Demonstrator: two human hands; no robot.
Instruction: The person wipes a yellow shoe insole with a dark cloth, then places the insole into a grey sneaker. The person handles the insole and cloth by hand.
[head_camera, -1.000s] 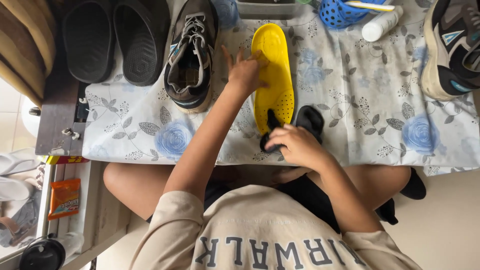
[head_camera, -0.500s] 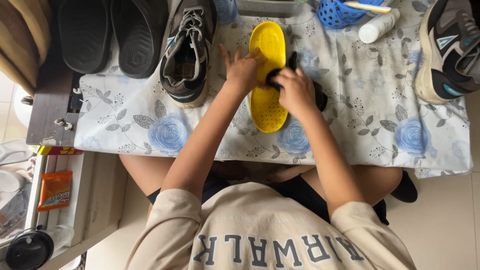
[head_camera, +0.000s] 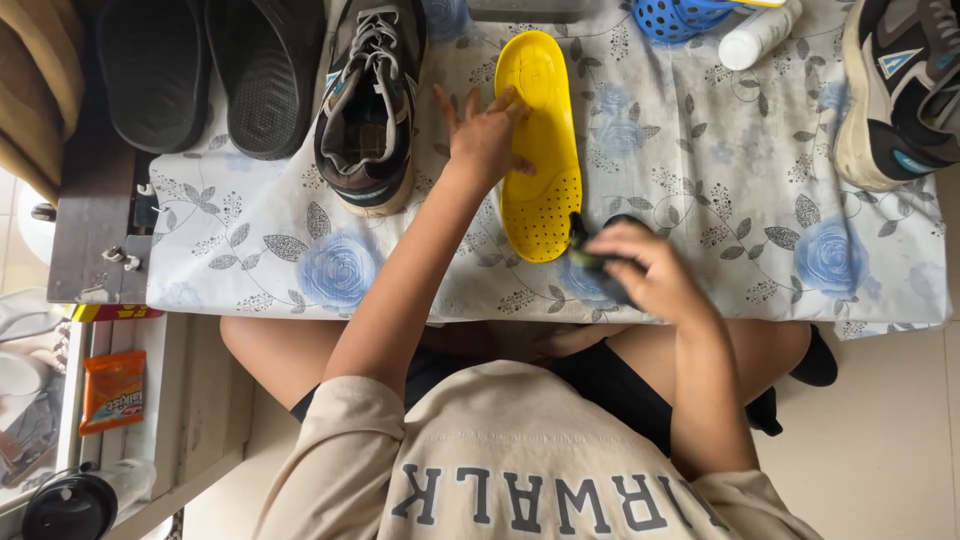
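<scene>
A yellow insole (head_camera: 545, 150) lies lengthwise on the floral tablecloth (head_camera: 740, 230), its perforated end toward me. My left hand (head_camera: 485, 135) presses flat on the insole's left edge near the middle, fingers spread. My right hand (head_camera: 650, 275) is closed around a dark cloth (head_camera: 590, 250) at the insole's near right corner, touching its perforated end. Most of the cloth is hidden under my fingers.
A grey and black sneaker (head_camera: 365, 110) stands just left of the insole, with two black slides (head_camera: 155, 75) beyond it. Another sneaker (head_camera: 900, 90), a white bottle (head_camera: 760, 35) and a blue basket (head_camera: 680, 15) sit at the far right. An orange packet (head_camera: 112, 390) lies lower left.
My right hand with the dark cloth has slid from the insole's middle back toward me, to its near end. My left hand stays pressed on the insole.
</scene>
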